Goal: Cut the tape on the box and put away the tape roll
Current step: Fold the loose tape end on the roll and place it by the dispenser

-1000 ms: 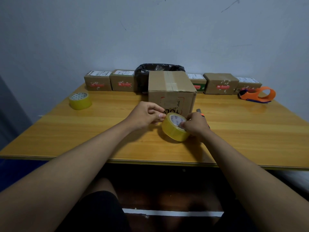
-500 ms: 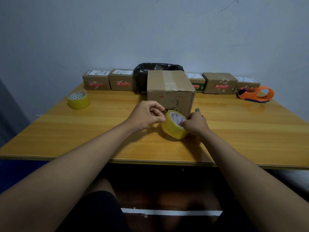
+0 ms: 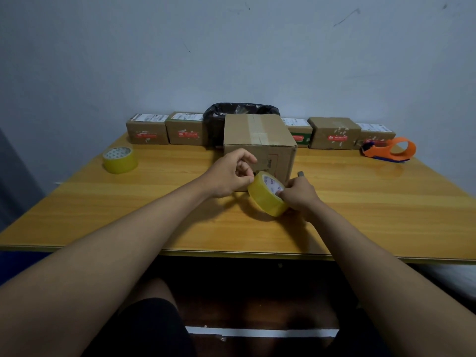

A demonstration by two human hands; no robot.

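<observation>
Hands point(image 3: 300, 195) hold tape roll point(image 3: 266, 194) tilted on edge.

It looked like a small parcel-packing room: a row of labelled brown cardboard parcels point(image 3: 147, 132) lined the far edge of a yellow wooden table point(image 3: 360, 215), an orange tape dispenser point(image 3: 391, 150) lay at the right, before a bare grey wall point(image 3: 231, 60).
</observation>
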